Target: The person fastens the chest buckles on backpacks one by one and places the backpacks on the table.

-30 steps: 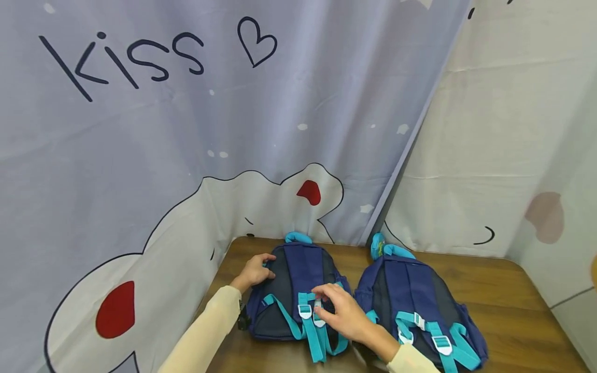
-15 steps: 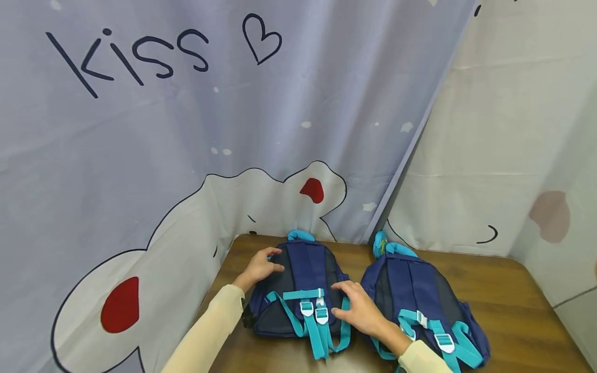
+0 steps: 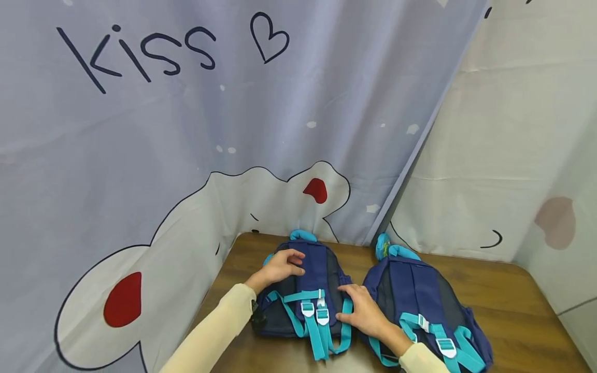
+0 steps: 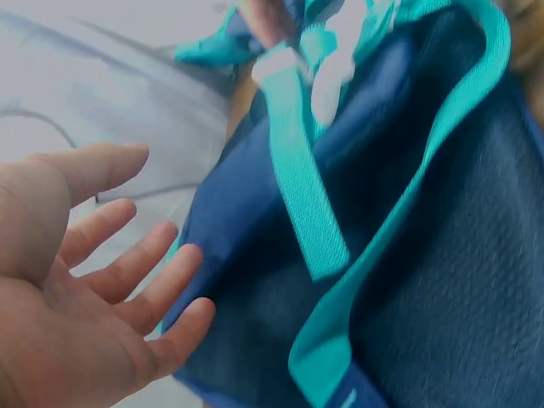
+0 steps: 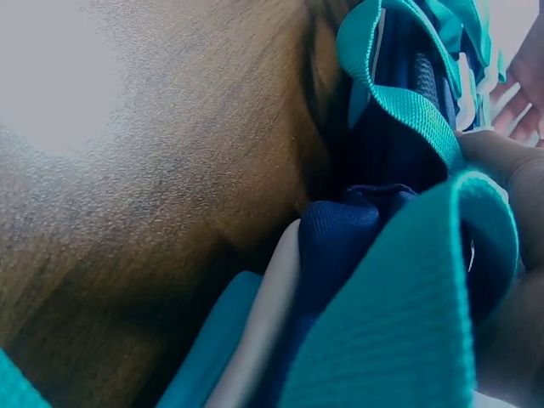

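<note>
A navy backpack (image 3: 313, 267) lies on the table with its strap side up, a light blue loop handle at its far end. Turquoise straps with white buckles (image 3: 308, 309) lie across its near half; a short turquoise strap (image 3: 298, 296) runs sideways above them. Over its upper left part hovers my left hand (image 3: 281, 268), fingers apart and holding nothing; the left wrist view shows the palm (image 4: 93, 297) beside the bag. At its right edge my right hand (image 3: 366, 313) is held with thumb and fingers spread, close to a turquoise side strap. Whether it touches the bag, I cannot tell.
A second similar backpack (image 3: 415, 282) lies just to the right, with a small round light blue item (image 3: 382, 246) at its top. Behind the wooden table (image 3: 508, 295) hangs a printed curtain (image 3: 280, 119).
My left hand has moved right, from the bag's left edge to above its upper panel. My right hand has drawn off the buckles to the right edge, leaving the short strap lying sideways.
</note>
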Demonstrator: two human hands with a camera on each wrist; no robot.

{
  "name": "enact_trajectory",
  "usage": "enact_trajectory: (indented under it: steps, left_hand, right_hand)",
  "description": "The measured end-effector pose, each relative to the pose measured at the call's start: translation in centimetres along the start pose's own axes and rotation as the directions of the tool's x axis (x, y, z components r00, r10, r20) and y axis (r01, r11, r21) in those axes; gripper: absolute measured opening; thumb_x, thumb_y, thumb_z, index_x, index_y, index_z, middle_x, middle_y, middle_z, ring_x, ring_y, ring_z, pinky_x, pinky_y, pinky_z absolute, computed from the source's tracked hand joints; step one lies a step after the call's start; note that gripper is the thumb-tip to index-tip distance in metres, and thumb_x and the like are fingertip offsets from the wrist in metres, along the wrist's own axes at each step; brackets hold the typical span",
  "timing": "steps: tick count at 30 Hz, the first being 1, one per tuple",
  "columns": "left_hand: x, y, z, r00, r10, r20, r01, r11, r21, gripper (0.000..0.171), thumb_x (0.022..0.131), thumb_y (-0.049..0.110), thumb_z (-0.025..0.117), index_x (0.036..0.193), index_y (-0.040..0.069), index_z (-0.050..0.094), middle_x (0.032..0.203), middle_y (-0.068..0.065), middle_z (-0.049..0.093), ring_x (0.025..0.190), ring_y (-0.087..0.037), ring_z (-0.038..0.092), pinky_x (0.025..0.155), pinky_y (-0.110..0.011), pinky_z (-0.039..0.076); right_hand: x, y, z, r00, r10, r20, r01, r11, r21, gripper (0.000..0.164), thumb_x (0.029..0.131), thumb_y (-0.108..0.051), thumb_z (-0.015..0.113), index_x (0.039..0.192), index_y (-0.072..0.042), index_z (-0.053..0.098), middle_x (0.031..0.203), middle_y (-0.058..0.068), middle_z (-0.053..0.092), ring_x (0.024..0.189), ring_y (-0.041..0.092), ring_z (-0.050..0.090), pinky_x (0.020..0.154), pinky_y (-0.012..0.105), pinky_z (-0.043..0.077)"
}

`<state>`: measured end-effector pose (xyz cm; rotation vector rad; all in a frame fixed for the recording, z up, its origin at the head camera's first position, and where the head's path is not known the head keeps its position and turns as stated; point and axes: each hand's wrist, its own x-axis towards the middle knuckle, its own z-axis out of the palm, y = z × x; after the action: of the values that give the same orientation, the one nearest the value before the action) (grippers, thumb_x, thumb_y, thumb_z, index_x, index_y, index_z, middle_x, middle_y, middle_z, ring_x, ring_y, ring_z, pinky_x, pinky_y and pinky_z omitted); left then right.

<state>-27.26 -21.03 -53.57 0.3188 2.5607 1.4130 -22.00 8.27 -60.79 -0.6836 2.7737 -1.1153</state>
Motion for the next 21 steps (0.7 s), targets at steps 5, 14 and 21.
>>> enact_trajectory:
  steps: [5,14,21]
  left_hand:
    - [-0.2,0.8,1.3,0.996,0.039,0.076,-0.042,0.998,0.046,0.048,0.092,0.011,0.081,0.134,-0.004,0.065,0.125,-0.025,0.071,0.113,-0.033,0.070,0.096,-0.044,0.059]
    - [-1.0,1.8,4.8,0.976,0.099,0.194,-0.188,0.834,0.520,0.052,0.090,0.040,0.085,0.133,0.014,0.072,0.127,-0.005,0.074,0.119,-0.024,0.067,0.106,-0.052,0.049]
    - [-1.0,1.6,6.8,0.974,0.111,0.196,-0.223,0.602,0.767,0.049,0.087,0.056,0.083,0.125,0.026,0.076,0.119,0.005,0.072,0.113,-0.021,0.063,0.108,-0.053,0.045]
  right_hand:
    - [0.2,0.1,0.4,1.000,0.013,-0.001,-0.013,1.000,-0.007,0.073,0.083,-0.034,0.091,0.144,-0.006,0.062,0.144,0.013,0.063,0.136,0.039,0.051,0.109,0.062,0.045]
    - [0.2,0.5,0.6,1.000,-0.006,0.009,0.006,1.000,-0.027,0.071,0.087,-0.039,0.087,0.146,-0.007,0.061,0.145,0.015,0.062,0.137,0.040,0.051,0.110,0.063,0.044]
    - [0.4,0.7,0.6,1.000,-0.013,0.005,0.013,0.999,-0.032,0.072,0.087,-0.041,0.087,0.146,-0.007,0.061,0.145,0.014,0.062,0.137,0.039,0.051,0.111,0.063,0.044]
